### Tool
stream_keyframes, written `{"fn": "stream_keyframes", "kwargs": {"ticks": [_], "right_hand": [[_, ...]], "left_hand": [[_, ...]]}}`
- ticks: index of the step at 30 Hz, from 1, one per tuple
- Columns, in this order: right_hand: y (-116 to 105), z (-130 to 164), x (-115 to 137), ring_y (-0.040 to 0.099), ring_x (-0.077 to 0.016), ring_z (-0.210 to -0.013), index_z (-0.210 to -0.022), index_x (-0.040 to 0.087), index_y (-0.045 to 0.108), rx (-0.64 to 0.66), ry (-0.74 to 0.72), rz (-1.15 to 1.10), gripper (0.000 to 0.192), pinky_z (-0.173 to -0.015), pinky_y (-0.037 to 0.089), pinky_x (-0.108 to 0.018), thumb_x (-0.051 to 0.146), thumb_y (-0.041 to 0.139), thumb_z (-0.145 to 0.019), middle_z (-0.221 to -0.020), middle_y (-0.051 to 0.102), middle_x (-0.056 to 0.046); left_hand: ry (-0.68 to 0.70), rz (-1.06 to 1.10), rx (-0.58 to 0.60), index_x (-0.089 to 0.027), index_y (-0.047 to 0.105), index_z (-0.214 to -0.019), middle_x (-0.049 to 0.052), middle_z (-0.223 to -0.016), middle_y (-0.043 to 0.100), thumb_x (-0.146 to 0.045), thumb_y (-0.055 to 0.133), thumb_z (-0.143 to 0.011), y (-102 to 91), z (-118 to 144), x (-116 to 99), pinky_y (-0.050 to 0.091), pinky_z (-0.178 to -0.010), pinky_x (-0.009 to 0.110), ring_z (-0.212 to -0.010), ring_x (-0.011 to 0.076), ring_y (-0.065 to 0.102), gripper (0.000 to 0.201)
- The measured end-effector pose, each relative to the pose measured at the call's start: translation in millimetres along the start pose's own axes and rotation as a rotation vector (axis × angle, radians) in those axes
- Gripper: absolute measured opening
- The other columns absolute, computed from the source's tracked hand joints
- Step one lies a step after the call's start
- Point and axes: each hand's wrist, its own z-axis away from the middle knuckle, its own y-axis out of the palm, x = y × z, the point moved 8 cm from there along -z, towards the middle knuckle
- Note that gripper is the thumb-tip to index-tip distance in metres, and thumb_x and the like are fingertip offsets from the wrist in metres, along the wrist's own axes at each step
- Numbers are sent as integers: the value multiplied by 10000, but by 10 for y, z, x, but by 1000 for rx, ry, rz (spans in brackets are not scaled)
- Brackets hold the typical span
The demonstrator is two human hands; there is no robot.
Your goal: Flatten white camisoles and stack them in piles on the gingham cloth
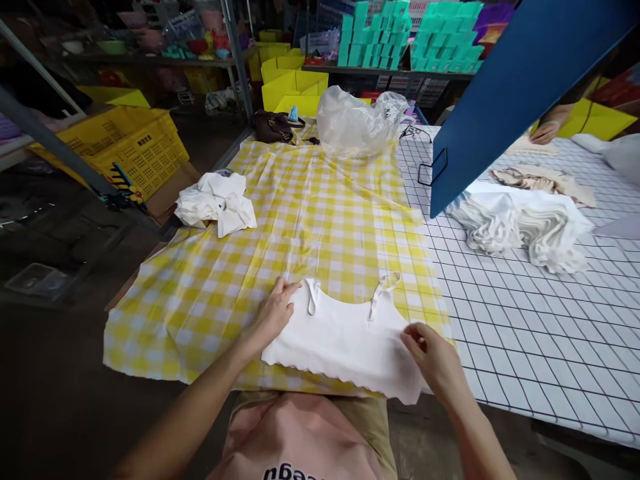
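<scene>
White camisole top [345,343] lay flat on the yellow checked cloth [300,220], straps pointing away from the person, scalloped hem at the near table edge. Left hand [273,313] rested on its left edge, fingers [287,290] spread flat and loose, gripping nothing. Right hand [435,360] sat at its right edge, fingertips [411,337] pinched on the fabric. Beyond the left fingers: crumpled white garments [215,200]. Well beyond both: clear plastic bag [357,123]. Right of the right fingers: stacked white garments [525,227] under a blue board [520,80].
</scene>
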Motion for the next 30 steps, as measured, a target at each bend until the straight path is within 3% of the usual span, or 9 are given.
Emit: {"fn": "stream_keyframes", "kwargs": {"ticks": [3, 6, 10, 12, 14, 19, 22, 27, 30], "right_hand": [[239, -154, 567, 560, -148, -616, -819, 209, 586, -12, -262, -49, 166, -550, 444, -282, 293, 444, -806, -853, 596, -46], [571, -220, 1089, 570, -189, -831, -962, 217, 588, 20, -500, -21, 184, -666, 478, -314, 249, 523, -793, -995, 568, -73], [908, -331, 1471, 527, -225, -855, -878, 192, 586, 9, -622, 60, 169, -722, 462, -359, 235, 627, -720, -950, 577, -92], [969, -455, 1518, 519, -211, -806, -758, 189, 571, -6, -582, 70, 26, -703, 444, -341, 171, 567, -740, -876, 584, -83], [938, -629, 1477, 516, -190, -763, -688, 187, 543, -24, -473, 18, 97, -679, 422, -311, 140, 496, -759, -806, 582, -65], [737, -1045, 1143, 482, -148, -573, -640, 198, 489, -32, -35, -160, 135, -562, 349, -271, 250, 458, -761, -595, 540, 0], [692, -1150, 1068, 479, -147, -553, -608, 206, 466, 3, 52, -241, 153, -543, 331, -267, 296, 482, -731, -558, 538, 9], [840, -1170, 1068, 565, -156, -652, -605, 207, 441, 179, 154, -801, 187, -579, 400, -262, 346, 541, -679, -707, 634, -27], [950, -1139, 1109, 572, -149, -600, -621, 206, 447, 312, 240, -1028, 189, -553, 423, -260, 344, 570, -660, -658, 633, -23]], "left_hand": [[100, 25, 28, -227, 513, -1203, 61, -1091, 444, -77, 415, -768, 143, -247, -119, 458, -719, 250, -848, 144, 546, 470], [148, 22, 27, -215, 613, -1056, 55, -1039, 476, -150, 451, -798, 205, -469, -159, 447, -723, 257, -866, 160, 540, 311], [85, 40, 4, -192, 673, -889, 58, -934, 549, -223, 477, -805, 209, -688, -79, 416, -668, 250, -796, 162, 543, 215], [37, 109, -4, -181, 684, -830, 47, -864, 571, -247, 484, -803, 197, -754, -20, 399, -652, 236, -751, 146, 537, 213], [10, 202, 6, -173, 686, -761, 21, -784, 567, -288, 492, -799, 194, -795, 22, 381, -630, 220, -697, 122, 521, 229], [-14, 325, -14, -151, 623, -577, -37, -592, 467, -346, 490, -782, 173, -860, 90, 309, -544, 205, -552, 78, 435, 313], [-45, 338, 1, -150, 539, -477, -53, -510, 393, -353, 466, -779, 203, -890, 134, 277, -501, 210, -477, 68, 375, 371], [-77, 372, 28, -159, 488, -478, -60, -482, 382, -339, 470, -758, 257, -896, 179, 265, -471, 217, -435, 68, 356, 333], [-31, 356, -11, -154, 460, -458, -55, -500, 390, -328, 494, -750, 252, -896, 165, 258, -472, 219, -448, 64, 354, 341]]}}
